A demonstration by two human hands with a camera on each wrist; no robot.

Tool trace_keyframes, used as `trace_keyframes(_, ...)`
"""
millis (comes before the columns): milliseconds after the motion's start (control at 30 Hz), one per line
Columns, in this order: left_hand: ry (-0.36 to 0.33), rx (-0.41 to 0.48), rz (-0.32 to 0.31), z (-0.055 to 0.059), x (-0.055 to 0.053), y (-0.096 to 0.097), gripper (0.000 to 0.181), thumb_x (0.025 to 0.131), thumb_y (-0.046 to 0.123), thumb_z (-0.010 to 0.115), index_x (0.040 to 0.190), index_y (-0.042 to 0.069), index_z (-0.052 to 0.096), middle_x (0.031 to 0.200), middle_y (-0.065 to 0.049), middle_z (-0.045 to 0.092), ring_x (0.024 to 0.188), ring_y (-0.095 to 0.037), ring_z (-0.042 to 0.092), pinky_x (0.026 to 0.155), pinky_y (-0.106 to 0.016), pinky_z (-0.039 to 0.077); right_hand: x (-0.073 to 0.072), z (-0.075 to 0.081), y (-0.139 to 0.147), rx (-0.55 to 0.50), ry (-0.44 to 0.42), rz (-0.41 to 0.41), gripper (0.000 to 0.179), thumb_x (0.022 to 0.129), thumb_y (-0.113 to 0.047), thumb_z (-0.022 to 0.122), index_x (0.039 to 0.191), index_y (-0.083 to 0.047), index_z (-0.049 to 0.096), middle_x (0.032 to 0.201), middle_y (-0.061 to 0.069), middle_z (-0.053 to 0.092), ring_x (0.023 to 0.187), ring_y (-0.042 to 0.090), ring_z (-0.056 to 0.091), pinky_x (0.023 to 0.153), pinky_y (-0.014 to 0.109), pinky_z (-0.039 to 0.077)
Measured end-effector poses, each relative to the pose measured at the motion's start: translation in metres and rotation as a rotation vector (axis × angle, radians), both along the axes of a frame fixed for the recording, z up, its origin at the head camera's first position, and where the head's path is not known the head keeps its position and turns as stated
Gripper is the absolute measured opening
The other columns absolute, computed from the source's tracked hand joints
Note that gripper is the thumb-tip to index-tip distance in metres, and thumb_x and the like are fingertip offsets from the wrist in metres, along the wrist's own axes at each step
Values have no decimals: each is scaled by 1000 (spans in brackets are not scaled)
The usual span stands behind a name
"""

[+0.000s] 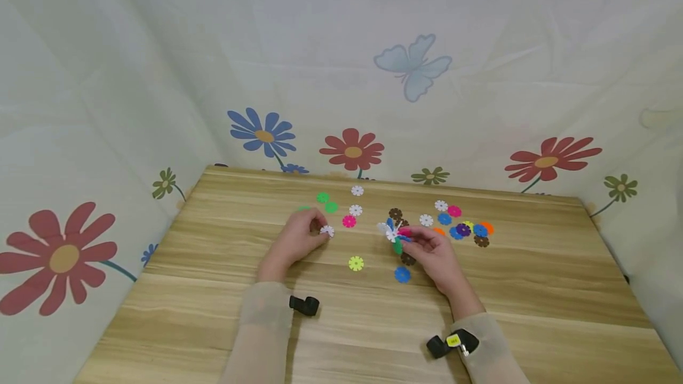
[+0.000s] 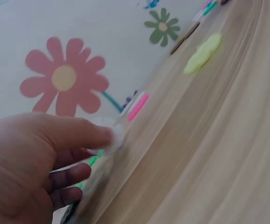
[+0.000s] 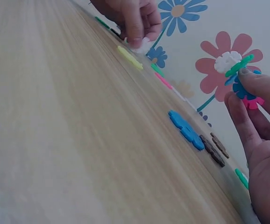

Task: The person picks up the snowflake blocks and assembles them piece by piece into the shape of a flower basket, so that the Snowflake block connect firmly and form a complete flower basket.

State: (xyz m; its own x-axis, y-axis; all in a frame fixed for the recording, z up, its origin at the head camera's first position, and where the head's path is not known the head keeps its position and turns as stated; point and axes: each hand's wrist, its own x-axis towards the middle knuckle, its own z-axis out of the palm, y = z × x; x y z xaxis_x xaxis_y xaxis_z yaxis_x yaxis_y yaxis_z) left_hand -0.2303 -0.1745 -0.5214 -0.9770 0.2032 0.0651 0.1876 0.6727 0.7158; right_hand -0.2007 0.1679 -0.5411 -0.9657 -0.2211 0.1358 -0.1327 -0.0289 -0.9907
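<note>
My left hand pinches a white notched plastic disc between thumb and fingertips, low over the table's left-middle part. In the left wrist view that disc shows partly behind the thumb. My right hand holds a small cluster of interlocked snowflake discs with white, blue, green and pink pieces. Seen from the right wrist, its blue disc sits between thumb and fingers, with the white disc and green disc sticking out past the thumb. The fingers hide part of the cluster.
Between the hands lie a yellow disc, a pink disc and a white disc. Green discs lie beyond the left hand. A blue disc is near the right hand; several mixed discs, including a purple one, lie right.
</note>
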Motion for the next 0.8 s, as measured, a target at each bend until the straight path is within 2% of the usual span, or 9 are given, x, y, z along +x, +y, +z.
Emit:
trace_keyframes(167, 12, 286, 7, -1, 3, 36, 18, 103, 14, 78, 118, 8, 71, 102, -3, 70, 93, -20, 64, 85, -35, 56, 0, 0, 1, 1, 0, -71, 33, 98, 4, 78, 128, 14, 69, 118, -2, 76, 104, 13, 71, 90, 23, 61)
trace_keyframes(267, 43, 399, -22, -1, 5, 58, 21, 103, 17, 79, 122, 10, 75, 106, 0, 74, 95, -18, 67, 85, -32, 58, 0, 0, 1, 1, 18, -102, 32, 98, 5, 78, 127, 14, 70, 120, 3, 77, 102, 11, 71, 90, 22, 60)
trace_keyframes(467, 95, 505, -63, -2, 10, 84, 12, 102, 21, 81, 113, 15, 81, 105, 1, 79, 92, -16, 71, 82, -29, 60, -1, 1, 0, 19, 17, -131, 32, 99, 3, 78, 128, 12, 71, 125, 10, 76, 102, 10, 71, 92, 21, 60)
trace_keyframes(633, 87, 578, -65, -2, 12, 92, 11, 101, 15, 81, 112, 11, 81, 102, -3, 80, 90, -17, 73, 80, -28, 60, -2, 1, -1, 19, 3, -145, 32, 98, 6, 78, 129, 12, 71, 121, 3, 77, 101, 10, 72, 91, 22, 60)
trace_keyframes(800, 68, 586, -74, -3, 12, 96, 10, 101, 12, 81, 111, 9, 80, 101, -3, 80, 90, -17, 74, 80, -27, 61, -2, 2, -2, 12, 2, -153, 33, 97, 8, 77, 129, 13, 70, 116, -6, 78, 100, 9, 72, 90, 22, 61)
